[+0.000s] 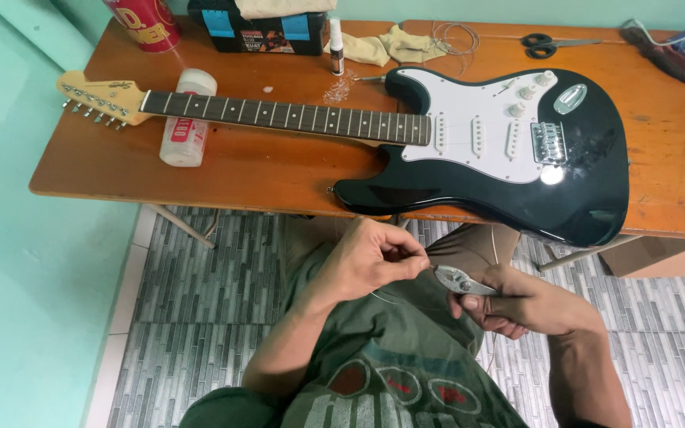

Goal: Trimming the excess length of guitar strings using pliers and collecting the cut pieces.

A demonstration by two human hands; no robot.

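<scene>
A black electric guitar (588,182) with a white pickguard lies flat on the wooden table (263,166), neck pointing left, no strings visible on it. Below the table edge, over my lap, my left hand (370,261) pinches a thin guitar string (386,299) between thumb and fingers. My right hand (529,305) grips silver pliers (457,280), whose jaws point left and meet the string right next to my left fingertips.
Under the guitar neck lies a white bottle (186,119). A red can (144,24), black toolbox (267,32), small bottle (336,47), cloth (390,46), coiled wire (455,38), scissors (545,45) and a screwdriver (660,55) line the table's far side. Tiled floor below.
</scene>
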